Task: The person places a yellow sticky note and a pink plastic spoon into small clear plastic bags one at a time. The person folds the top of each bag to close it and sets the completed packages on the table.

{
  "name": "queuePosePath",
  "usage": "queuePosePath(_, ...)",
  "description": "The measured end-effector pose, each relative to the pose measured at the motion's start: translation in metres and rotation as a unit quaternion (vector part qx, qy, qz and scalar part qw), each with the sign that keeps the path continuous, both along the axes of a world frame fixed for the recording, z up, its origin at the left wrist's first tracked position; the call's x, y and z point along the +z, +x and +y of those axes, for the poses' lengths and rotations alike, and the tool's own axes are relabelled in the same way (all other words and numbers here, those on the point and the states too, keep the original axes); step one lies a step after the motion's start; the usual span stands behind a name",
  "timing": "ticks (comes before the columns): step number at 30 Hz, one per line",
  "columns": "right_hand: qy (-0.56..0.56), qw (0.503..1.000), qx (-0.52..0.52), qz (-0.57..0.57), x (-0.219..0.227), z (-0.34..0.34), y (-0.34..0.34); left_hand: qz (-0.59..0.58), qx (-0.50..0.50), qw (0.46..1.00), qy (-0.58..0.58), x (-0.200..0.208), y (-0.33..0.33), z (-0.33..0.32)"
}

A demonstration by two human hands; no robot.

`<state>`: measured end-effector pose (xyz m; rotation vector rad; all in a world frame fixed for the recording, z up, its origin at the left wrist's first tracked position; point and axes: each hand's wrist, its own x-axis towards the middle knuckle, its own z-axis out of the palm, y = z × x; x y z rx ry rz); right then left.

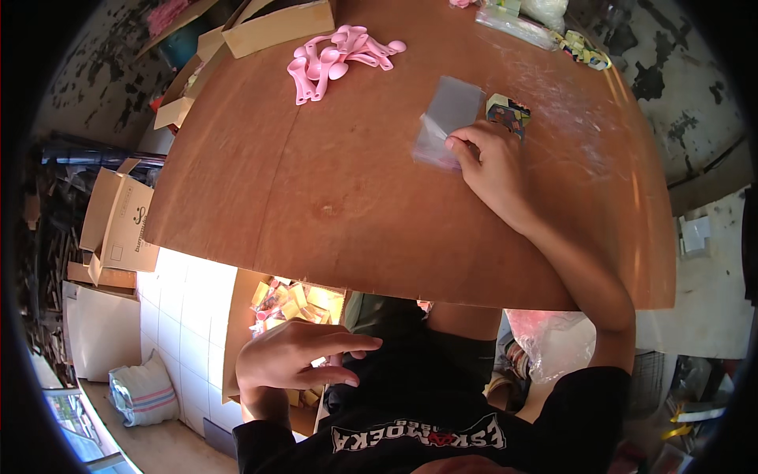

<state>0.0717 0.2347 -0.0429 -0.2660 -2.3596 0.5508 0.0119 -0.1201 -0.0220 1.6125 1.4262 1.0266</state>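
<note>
- Our right hand (493, 162) has its grip closed — thumb and forefinger pinching a raised corner of the clear plastic bags (458, 103), which lie on the far right part of the table (363, 213).
- We see a small patterned pack (509, 110) just beyond its knuckles.
- Our left hand (304, 355) is released — thumb and fingers apart — past the near edge, beside the carton of yellow packets (296, 304).
- We have brown wood stretching from the bags to the near edge, and left toward the pink spoons (328, 62).
</note>
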Motion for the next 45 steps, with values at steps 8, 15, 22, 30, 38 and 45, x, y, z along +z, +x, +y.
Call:
queuePosePath(8, -0.044, 0.997, -0.026, 0.053, -0.014, 0.015, 0.004, 0.253, 0.185, 0.944, 0.106, 0.039, -0.034, 0.135)
queuePosePath(15, -0.039, 0.993, -0.010, 0.107, -0.010, 0.008, 0.001, 0.441, 0.185, 0.865, 0.150, -0.005, -0.068, 0.181)
queuePosePath(22, 0.022, 0.995, 0.026, 0.091, -0.015, 0.011, 0.000, 0.152, 0.350, 0.911, 0.156, -0.003, -0.060, 0.207)
queuePosePath(30, -0.107, 0.977, -0.054, 0.178, -0.017, 0.024, 0.003, 0.200, 0.361, 0.911, 0.017, 0.006, -0.051, 0.213)
queuePosePath(38, -0.079, 0.968, 0.222, 0.091, 0.027, -0.006, 0.024, 0.296, 0.225, 0.883, 0.286, 0.013, -0.075, 0.182)
queuePosePath(45, 0.179, 0.974, 0.032, -0.132, 0.034, 0.053, 0.049, -0.100, 0.245, 0.937, 0.227, 0.028, -0.059, 0.131)
